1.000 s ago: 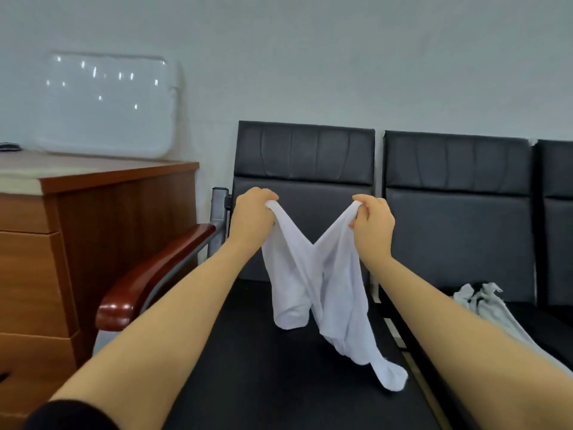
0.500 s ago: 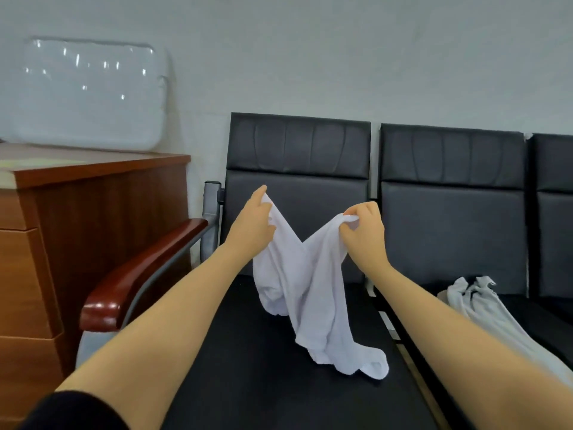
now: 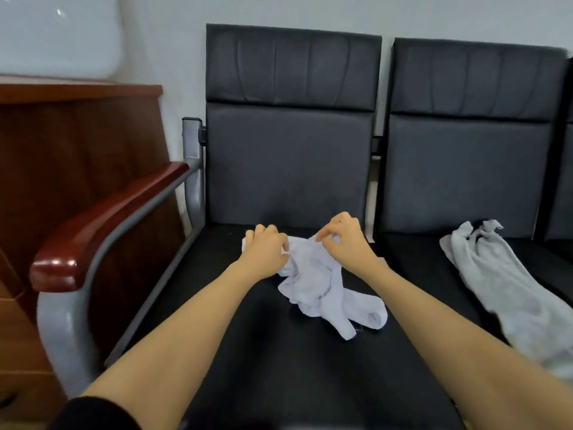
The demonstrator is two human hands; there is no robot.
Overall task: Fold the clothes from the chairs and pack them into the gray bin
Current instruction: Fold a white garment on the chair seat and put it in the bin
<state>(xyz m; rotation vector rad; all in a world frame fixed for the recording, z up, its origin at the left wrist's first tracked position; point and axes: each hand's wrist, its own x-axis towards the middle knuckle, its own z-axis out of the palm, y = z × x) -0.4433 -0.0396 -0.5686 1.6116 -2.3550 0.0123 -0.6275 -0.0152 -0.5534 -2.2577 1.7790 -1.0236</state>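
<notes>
A white garment (image 3: 322, 290) lies crumpled on the seat of the left black chair (image 3: 279, 352), its long ends trailing toward me. My left hand (image 3: 266, 252) grips its far left edge down on the seat. My right hand (image 3: 345, 243) pinches the cloth's far right edge with curled fingers, just above the seat. A second, light grey garment (image 3: 508, 290) lies stretched out on the seat of the right chair (image 3: 471, 135). The gray bin is not in view.
A wooden armrest (image 3: 102, 225) on a grey metal frame borders the left chair. A brown wooden cabinet (image 3: 74, 144) stands further left, with a white board (image 3: 55, 32) leaning on the wall above it. A third chair's edge (image 3: 569, 150) shows at far right.
Both hands have lowered the white garment from chest height onto the left chair's seat, still holding its top edge. The view has tilted down and closer to the chairs.
</notes>
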